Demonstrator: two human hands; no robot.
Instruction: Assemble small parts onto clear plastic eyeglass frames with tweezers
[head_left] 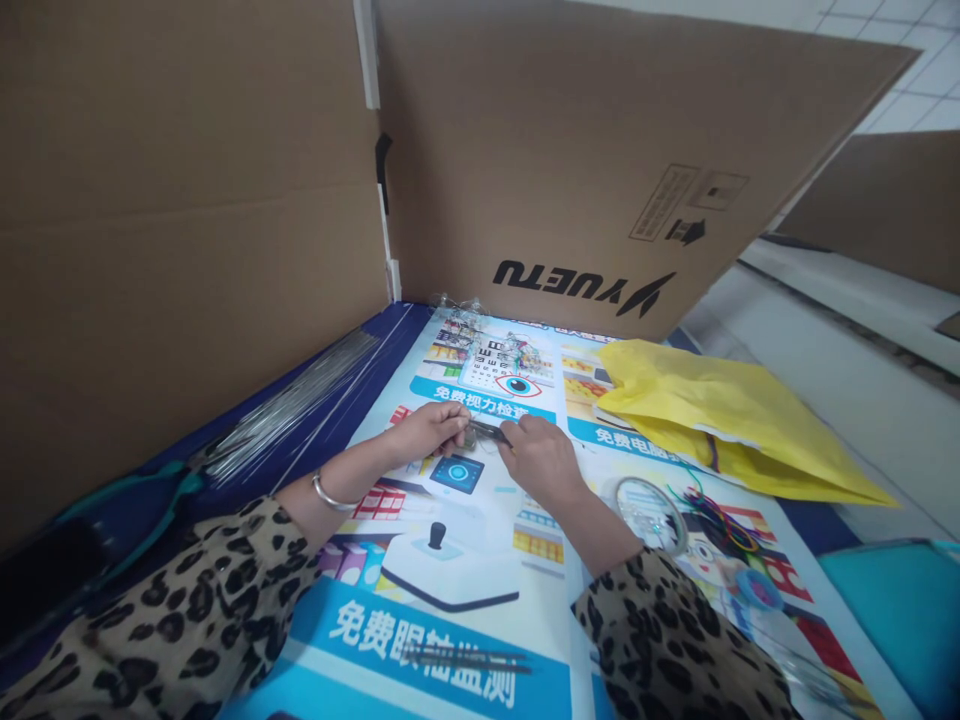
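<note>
Fingers of your right hand [541, 458] grip a dark tool [489, 431]; your left's [435, 432] pinch something too small to identify; "YUETU" upside down on cardboard [570, 180].

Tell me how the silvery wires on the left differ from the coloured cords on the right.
The wires lie nearly straight, side by side; the cords loop in a tangle. The wires are silvery, the cords several colours. The wires rest on dark blue, the cords on the printed sheet. Both are groups of thin strands.

Soft, fairly even indoor light; cardboard panels [600, 160] dimmer, lower left darkest; slight overall blur; wide-angle stretching near edges.
</note>
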